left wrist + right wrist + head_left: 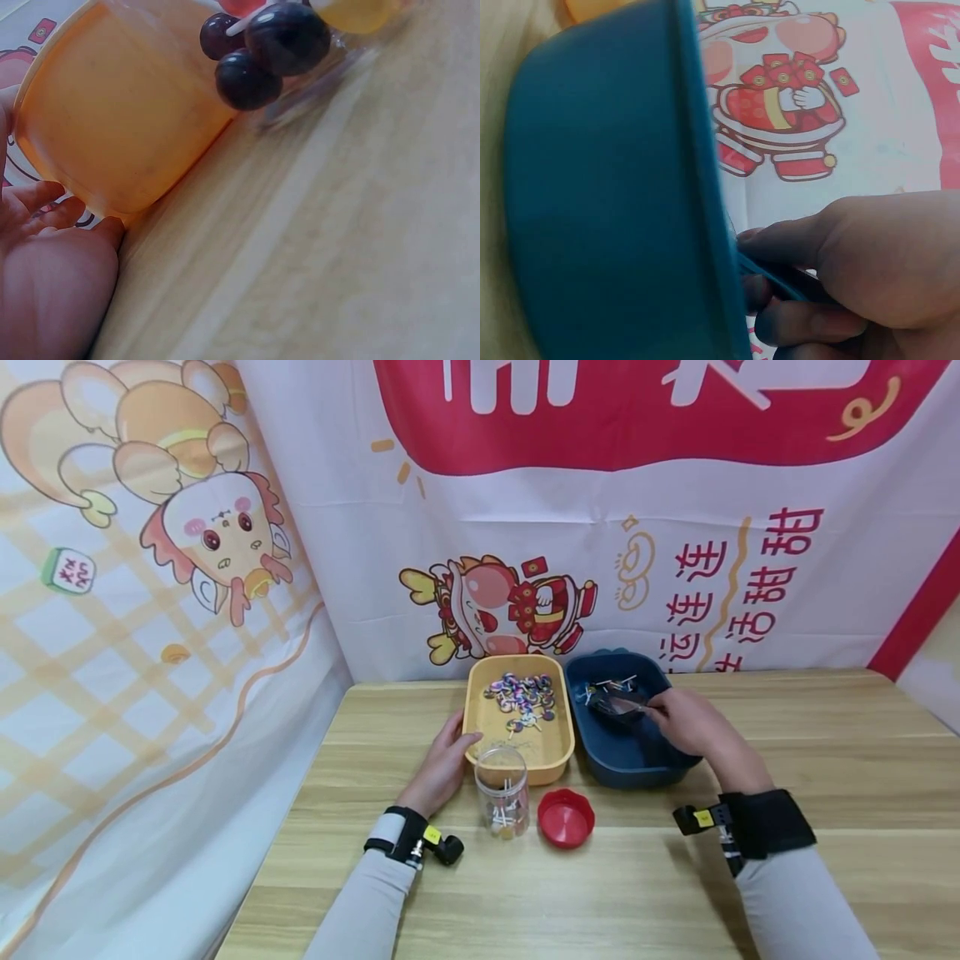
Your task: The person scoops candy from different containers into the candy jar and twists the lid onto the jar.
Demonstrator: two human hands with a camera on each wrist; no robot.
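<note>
My left hand (444, 760) grips the left side of a yellow bin (480, 693), thumb over its rim and fingers against the outer wall. Swirl-coloured lollipops (522, 693) lie inside that bin. In the blue bin (637, 774) to its right, my right hand (693, 727) holds a dark scoop (617, 703) by its handle. White-stick lollipops (626, 682) lie at the scoop's far side; what the scoop carries is unclear. The right wrist view shows thumb and fingers pinching the handle (780, 279), with the bin wall hiding the rest.
In front of the yellow bin stands an open clear jar (502, 793) with some lollipops (289, 41) in it. A red lid (566, 818) with a wavy edge lies to the jar's right. Behind the wooden table (600, 902) hangs a printed cloth (360, 568).
</note>
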